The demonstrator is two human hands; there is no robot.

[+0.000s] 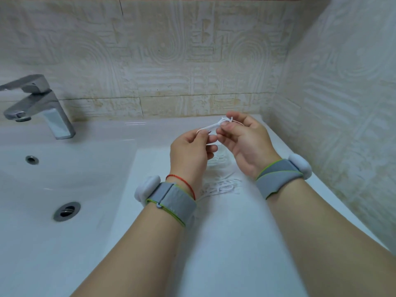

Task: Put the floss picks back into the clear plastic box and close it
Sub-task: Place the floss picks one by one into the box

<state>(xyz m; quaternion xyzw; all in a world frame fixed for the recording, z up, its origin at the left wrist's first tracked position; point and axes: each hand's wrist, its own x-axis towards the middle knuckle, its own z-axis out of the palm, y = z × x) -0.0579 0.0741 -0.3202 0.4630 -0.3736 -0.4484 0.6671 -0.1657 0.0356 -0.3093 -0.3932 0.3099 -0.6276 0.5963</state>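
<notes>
now, left hand [191,148]: raised over the counter, thumb and forefinger pinch the thin pointed end of one floss pick [211,126].
right hand [246,144]: just beside the left, fingertips pinch the head end of the same floss pick. both hands are clamped on one pick, held in the air between them, tilted up toward the right.
wrists: grey wristbands [171,200] with white pods on both; red string [182,182] on the left wrist.
loose floss picks [220,187]: white heap lying on the counter, below and between the wrists; blurred, count not readable.
clear plastic box [218,160]: probably the pale ribbed shape under the hands, just behind the heap. mostly hidden, cannot tell if the lid is open or where it is.
counter [225,254]: white glossy ledge right of the basin [64,168]. faucet [40,103] far left, drain [66,211] well apart from the picks.
step (judgement): early. one pick in hand, being sorted or lined up; heap not yet in the box, box not closed.
risk 1: the pick is thin and slippery and held only at its ends. a slack pinch at handover drops it, and it could skid off the glossy ledge into the basin toward the drain.
risk 2: picks lying crossed or sticking up in the box would stop the lid shutting.
risk 3: a wrist or forearm sweeping low over the heap could scatter it.
</notes>
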